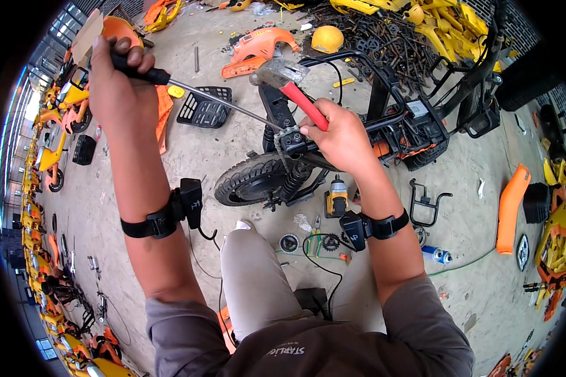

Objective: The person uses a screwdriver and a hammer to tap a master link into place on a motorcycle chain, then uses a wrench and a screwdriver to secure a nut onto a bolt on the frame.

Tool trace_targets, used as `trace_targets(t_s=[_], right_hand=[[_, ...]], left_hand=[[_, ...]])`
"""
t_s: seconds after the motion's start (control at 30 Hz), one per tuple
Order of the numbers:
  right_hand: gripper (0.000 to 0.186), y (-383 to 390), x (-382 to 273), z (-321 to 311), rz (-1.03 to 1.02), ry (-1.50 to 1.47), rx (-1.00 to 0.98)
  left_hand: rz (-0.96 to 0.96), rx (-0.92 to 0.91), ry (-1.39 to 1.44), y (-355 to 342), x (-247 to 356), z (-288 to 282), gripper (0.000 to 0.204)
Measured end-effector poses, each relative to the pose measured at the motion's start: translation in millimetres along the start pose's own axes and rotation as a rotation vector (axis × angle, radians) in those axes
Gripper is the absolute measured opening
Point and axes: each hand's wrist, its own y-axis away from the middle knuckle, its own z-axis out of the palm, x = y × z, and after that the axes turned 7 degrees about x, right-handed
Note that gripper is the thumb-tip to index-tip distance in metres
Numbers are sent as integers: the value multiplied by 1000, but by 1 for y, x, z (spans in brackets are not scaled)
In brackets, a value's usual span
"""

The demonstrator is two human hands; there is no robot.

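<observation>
My left hand (122, 85), raised at the upper left, is closed round the black handle of a long screwdriver (223, 103). Its metal shaft slants down to the right, and the tip meets a small metal bracket (290, 137) at the end of a black bike frame (352, 58). My right hand (343, 135) grips a hammer (305, 105) by its red handle, the steel head up and to the left above the bracket. The fingertips of this hand are close to the bracket. A short length of chain (282, 151) hangs there. Below is the thick-treaded wheel (248, 182).
A yellow cordless driver (338, 198) stands on the floor between my knees and the bike. Pliers (317, 235), sprockets (289, 243) and blue spray cans (437, 254) lie nearer. Beyond are a black basket (204, 108), an orange fender (264, 44) and a heap of metal parts (383, 38).
</observation>
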Motion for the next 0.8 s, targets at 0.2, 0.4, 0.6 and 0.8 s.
trace_targets(t_s=[0.2, 0.4, 0.6, 0.8], right_hand=[[17, 0, 1, -1, 8, -10, 2], [19, -1, 1, 0, 14, -21, -3], [20, -2, 4, 1, 25, -56, 6], [20, -3, 5, 2, 19, -65, 7]], left_hand=[[46, 5, -3, 0, 12, 1, 24], [-20, -105, 44, 2, 17, 2, 27], [-13, -191, 62, 5, 13, 8, 32], [-62, -270, 41, -7, 13, -3, 34]])
